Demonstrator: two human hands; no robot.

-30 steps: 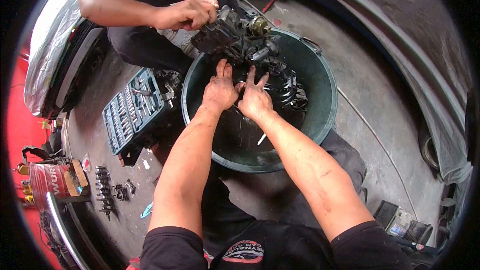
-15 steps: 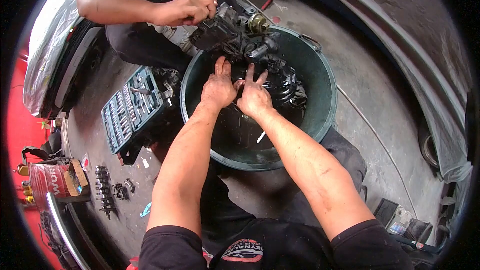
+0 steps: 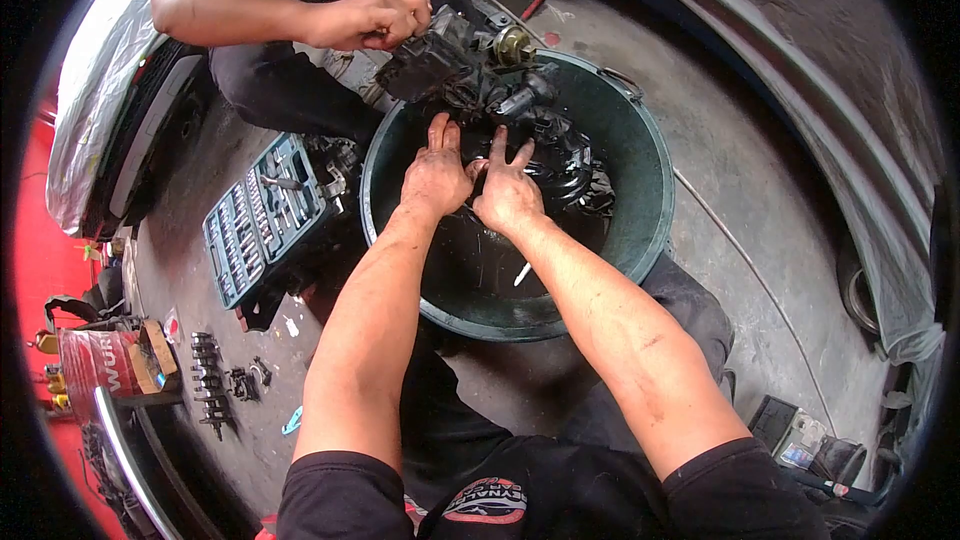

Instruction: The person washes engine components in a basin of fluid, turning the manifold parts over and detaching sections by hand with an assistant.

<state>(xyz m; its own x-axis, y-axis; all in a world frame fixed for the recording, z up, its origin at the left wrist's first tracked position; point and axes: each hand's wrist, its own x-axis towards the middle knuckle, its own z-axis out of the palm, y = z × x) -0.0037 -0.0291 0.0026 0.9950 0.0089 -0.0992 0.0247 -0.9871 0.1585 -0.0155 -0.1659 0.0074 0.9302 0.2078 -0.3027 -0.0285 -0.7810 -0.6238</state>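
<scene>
My left hand (image 3: pixel 437 177) reaches over the dark green tub (image 3: pixel 645 190), its fingers stretched forward against the grimy underside of a dark engine assembly (image 3: pixel 440 60). Close beside it, my right hand (image 3: pixel 510 192) has its fingers spread on dark parts at the same spot, and the two thumbs nearly meet. Shadow and grime hide what the fingertips touch. Another person's hands (image 3: pixel 385 18) press together on top of the assembly. Black hoses and parts (image 3: pixel 570 175) lie in the tub to the right of my hands. A small white stick-like item (image 3: pixel 522 274) shows in the tub near my right wrist.
An opened socket set (image 3: pixel 262 215) lies left of the tub. A crankshaft-like shaft (image 3: pixel 208 385) and small metal parts (image 3: pixel 245 380) are on the floor at lower left. A long pale hose (image 3: pixel 750 270) crosses the floor at right. Plastic-covered cars stand on both sides.
My hands stay almost still against the parts. The other person's hands and the assembly shift only very slightly.
</scene>
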